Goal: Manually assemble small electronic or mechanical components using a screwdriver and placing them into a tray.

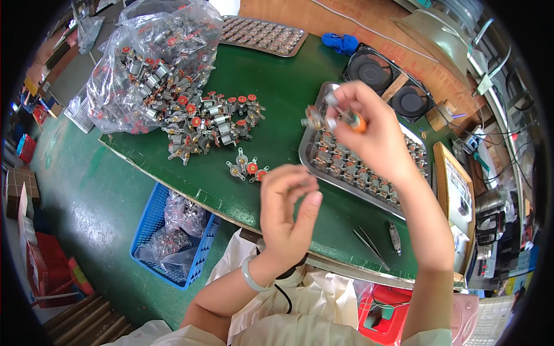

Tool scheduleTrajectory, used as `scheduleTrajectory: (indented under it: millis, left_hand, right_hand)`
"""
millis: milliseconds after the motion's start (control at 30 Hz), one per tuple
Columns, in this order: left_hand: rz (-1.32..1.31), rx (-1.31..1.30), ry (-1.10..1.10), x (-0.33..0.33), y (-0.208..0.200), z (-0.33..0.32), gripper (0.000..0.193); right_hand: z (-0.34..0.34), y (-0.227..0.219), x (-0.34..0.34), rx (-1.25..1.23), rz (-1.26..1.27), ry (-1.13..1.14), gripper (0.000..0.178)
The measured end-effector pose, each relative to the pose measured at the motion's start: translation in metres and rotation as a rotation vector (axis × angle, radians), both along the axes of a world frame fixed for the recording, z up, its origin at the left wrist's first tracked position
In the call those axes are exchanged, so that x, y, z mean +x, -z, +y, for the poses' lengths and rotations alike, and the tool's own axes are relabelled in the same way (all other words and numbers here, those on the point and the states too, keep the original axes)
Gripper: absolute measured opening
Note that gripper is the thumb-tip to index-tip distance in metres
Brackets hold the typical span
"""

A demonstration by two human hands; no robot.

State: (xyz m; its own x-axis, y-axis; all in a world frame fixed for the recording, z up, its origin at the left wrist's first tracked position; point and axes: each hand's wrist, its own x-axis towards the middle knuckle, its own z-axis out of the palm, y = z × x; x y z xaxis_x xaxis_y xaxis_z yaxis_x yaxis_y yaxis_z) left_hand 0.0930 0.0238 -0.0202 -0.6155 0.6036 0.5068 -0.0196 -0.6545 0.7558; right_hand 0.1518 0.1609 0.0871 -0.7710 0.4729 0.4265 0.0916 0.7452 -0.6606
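My right hand [372,130] is closed around a small orange-handled tool [355,122], whose kind I cannot make out, over the metal tray [306,151]. Beside its fingertips is a blurred small metal part [313,117]; whether the fingers hold it is unclear. Rows of small metal components [352,167] fill the tray. My left hand [285,216] is raised over the green table, fingers half curled and apart from the thumb, with nothing in it. Just past its fingertips lie a few loose components [252,168] with red discs and metal lugs.
A heap of components [216,121] spills from a large clear plastic bag [156,63] at left. Another filled tray [262,36] stands at the back. Tweezers [371,248] lie near the front edge; black fans [369,72] stand back right. A blue basket [151,222] is on the floor.
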Motion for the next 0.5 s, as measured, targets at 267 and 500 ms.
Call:
scheduleTrajectory:
  millis: [267,500]
  left_hand:
    - [0.01,0.111,0.244,-0.007,-0.014,0.004,0.028]
    - [0.167,0.164,0.22,0.001,-0.018,0.004,0.024]
  right_hand:
    - [-0.053,0.0,0.059,-0.28,0.009,-0.086,0.036]
    - [-0.064,0.013,0.076,-0.394,0.146,-0.086,0.035]
